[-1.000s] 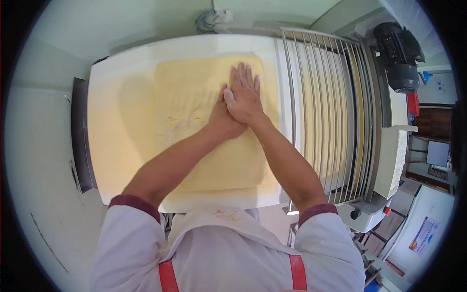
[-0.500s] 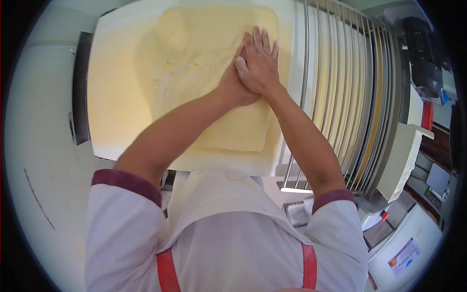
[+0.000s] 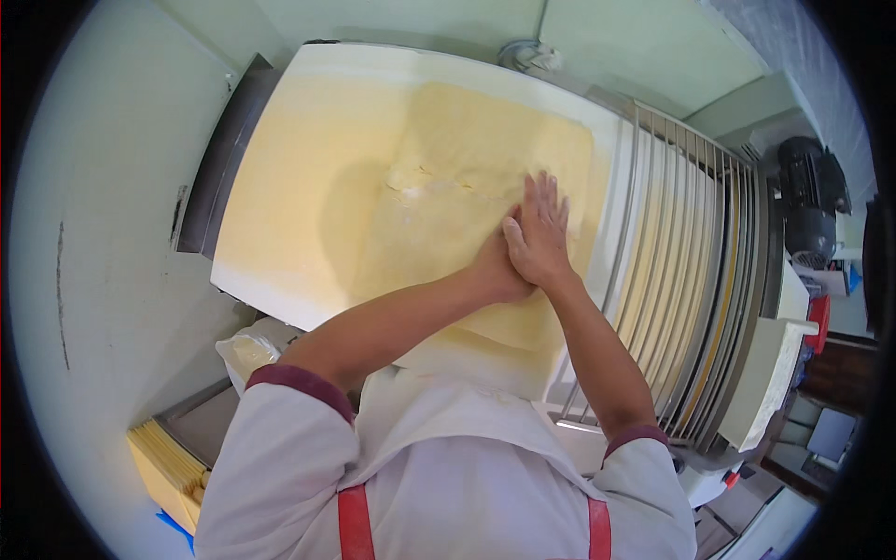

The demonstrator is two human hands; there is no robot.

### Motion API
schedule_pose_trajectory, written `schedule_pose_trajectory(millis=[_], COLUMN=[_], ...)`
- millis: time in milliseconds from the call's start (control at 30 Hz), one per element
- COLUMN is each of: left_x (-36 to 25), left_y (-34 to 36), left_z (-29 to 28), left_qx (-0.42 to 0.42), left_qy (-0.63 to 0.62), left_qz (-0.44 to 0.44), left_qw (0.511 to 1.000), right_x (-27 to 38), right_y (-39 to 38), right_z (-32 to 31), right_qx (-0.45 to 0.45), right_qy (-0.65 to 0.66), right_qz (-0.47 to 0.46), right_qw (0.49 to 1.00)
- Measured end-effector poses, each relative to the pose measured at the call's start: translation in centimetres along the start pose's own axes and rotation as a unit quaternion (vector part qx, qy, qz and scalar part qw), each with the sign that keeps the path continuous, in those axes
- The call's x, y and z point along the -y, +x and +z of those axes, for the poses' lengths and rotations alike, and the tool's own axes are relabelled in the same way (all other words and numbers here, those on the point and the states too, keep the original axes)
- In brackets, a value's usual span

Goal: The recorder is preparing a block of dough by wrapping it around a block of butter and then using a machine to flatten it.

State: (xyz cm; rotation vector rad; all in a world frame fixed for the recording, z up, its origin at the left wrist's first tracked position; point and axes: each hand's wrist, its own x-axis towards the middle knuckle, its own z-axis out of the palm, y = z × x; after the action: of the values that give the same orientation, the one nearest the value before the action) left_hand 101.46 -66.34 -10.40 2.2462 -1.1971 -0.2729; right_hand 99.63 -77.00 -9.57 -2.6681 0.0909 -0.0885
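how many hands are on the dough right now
2. The right hand lies flat on the dough sheet near its right side, beside the metal guard bars. The left hand sits mostly hidden beneath the right, pressing the same spot.

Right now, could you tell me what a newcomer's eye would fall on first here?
A broad yellow dough sheet lies across the white belt at centre. The right hand lies over the left hand, both pressing flat on its right part. Right of them stands a slanted metal guard grille.
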Motion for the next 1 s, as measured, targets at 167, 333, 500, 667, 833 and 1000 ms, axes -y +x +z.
schedule_pose_trajectory(millis=[167, 333, 500, 667, 833, 1000], left_x=[3.5, 4.0, 8.4, 7.9, 10.5, 8.6], left_y=[-0.6, -1.3, -2.1, -2.2, -5.5, -7.2], left_z=[-2.9, -2.3, -4.4, -6.2, -6.9, -6.1], left_qx=[-0.055, -0.062, -0.070, -0.021, 0.015, -0.069], left_qy=[0.082, 0.127, 0.030, 0.144, 0.165, 0.209], left_qz=[0.016, 0.021, 0.003, -0.007, -0.041, -0.091], left_qw=[0.995, 0.990, 0.997, 0.989, 0.985, 0.971], right_x=[3.3, 3.8, 8.2, 8.2, 7.7, 6.1], right_y=[3.3, 4.4, 8.5, 8.6, 1.5, -16.2], right_z=[2.8, 3.5, 5.6, 5.8, 4.3, -1.8], right_qx=[0.002, 0.004, 0.000, -0.028, -0.132, -0.249], right_qy=[-0.018, -0.038, -0.018, -0.044, 0.218, 0.345], right_qz=[0.002, 0.015, 0.054, 0.048, 0.026, 0.135], right_qw=[1.000, 0.999, 0.998, 0.997, 0.967, 0.895])
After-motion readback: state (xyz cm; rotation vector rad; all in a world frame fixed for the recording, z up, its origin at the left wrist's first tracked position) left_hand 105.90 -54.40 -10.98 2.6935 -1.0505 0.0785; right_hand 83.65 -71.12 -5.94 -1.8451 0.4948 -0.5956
